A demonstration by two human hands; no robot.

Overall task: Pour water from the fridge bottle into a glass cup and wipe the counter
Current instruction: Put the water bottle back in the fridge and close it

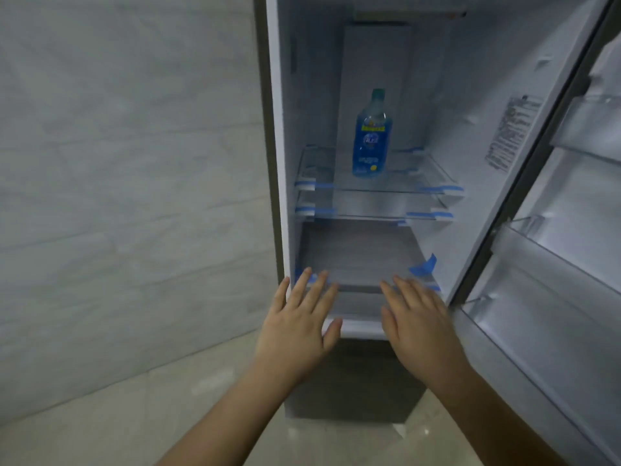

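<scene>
A blue-labelled water bottle [371, 136] with a teal cap stands upright on the upper glass shelf [420, 183] of the fridge, whose door is swung wide. My left hand [299, 327] and my right hand [416, 324] are both stretched forward, palms down, fingers spread, in front of the lower drawer cover [356, 257]. Neither hand holds anything. Both are well below the bottle and apart from it. No glass cup or cloth is in view.
The fridge door [551, 264] stands to the right with bare door bins. A second glass shelf [363, 213] lies under the first, with blue tape on the shelf edges. A grey tiled wall [127, 163] fills the left; pale floor tiles [100, 425] lie below.
</scene>
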